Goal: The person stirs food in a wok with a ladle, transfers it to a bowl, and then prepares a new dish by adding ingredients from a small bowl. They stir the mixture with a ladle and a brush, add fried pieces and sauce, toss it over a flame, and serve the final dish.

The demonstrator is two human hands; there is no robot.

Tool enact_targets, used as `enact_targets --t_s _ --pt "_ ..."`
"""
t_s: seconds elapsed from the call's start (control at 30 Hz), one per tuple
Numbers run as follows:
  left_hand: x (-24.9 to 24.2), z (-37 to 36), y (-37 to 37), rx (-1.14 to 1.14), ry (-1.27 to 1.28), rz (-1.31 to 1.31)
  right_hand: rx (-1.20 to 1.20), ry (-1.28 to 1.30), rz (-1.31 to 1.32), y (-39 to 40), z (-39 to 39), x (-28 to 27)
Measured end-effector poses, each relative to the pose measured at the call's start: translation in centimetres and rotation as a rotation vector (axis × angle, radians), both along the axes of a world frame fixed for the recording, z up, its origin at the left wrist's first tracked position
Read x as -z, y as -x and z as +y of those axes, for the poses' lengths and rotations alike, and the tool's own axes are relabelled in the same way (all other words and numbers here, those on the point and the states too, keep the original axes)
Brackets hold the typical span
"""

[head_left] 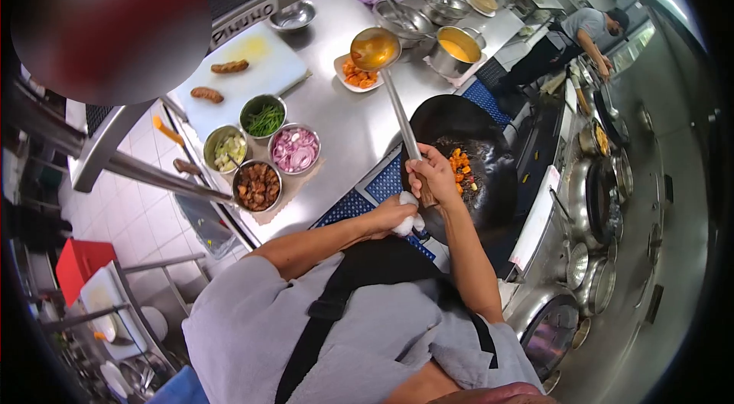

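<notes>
My right hand [430, 175] is closed round the handle of a long metal ladle [400, 112], whose bowl hangs over the counter with orange liquid in it. Closed on a bunched white cloth [407, 214] at the near side of the wok, my left hand [393, 215] grips the wok handle through it. The dark wok [446, 115] has a glossy inside, and diced orange pieces [460, 167] lie in its middle. Beyond the ladle's bowl, a white dish [342, 65] holds more orange pieces.
Left on the steel counter [321, 129] are metal bowls of chopped greens [263, 120], sliced red onion [295, 150], pale chopped vegetable [230, 150] and browned meat [258, 186]. Two sausages lie on a white board [260, 75]. A pot [457, 52] holds yellow-orange liquid. Another person [589, 29] works farther along.
</notes>
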State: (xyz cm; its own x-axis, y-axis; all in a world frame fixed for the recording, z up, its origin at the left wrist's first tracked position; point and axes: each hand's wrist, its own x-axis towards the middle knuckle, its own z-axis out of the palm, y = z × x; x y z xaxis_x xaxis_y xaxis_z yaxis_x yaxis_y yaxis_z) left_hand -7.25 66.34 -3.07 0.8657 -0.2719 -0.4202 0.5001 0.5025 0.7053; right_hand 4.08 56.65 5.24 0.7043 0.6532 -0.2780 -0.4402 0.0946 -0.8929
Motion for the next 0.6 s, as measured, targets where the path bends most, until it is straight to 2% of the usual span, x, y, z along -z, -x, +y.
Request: enact_targets --t_s 0.13,0.27,0.3,0.33,0.47,0.6 --pt "-0.6 0.0 0.3 -0.023 -0.014 0.072 -0.028 -0.311 0.28 0.3 -2.1 -0.4" --pt "-1.4 0.4 0.0 0.008 -0.024 0.052 0.023 -0.494 0.306 3.8 -6.8 -3.0" --pt "-1.9 0.6 0.0 0.011 -0.024 0.045 0.061 -0.505 0.24 4.7 -8.4 -3.0" --pt "-2.2 0.7 -0.1 0.016 -0.025 0.045 0.166 -0.447 0.186 5.7 -10.0 -3.1" --pt "-2.7 0.7 -0.4 0.011 -0.074 0.05 0.449 0.122 -0.109 8.5 -16.1 -4.8" --pt "-3.6 0.5 -0.9 0.03 -0.099 0.08 0.489 0.664 -0.299 10.4 -21.3 -3.6"
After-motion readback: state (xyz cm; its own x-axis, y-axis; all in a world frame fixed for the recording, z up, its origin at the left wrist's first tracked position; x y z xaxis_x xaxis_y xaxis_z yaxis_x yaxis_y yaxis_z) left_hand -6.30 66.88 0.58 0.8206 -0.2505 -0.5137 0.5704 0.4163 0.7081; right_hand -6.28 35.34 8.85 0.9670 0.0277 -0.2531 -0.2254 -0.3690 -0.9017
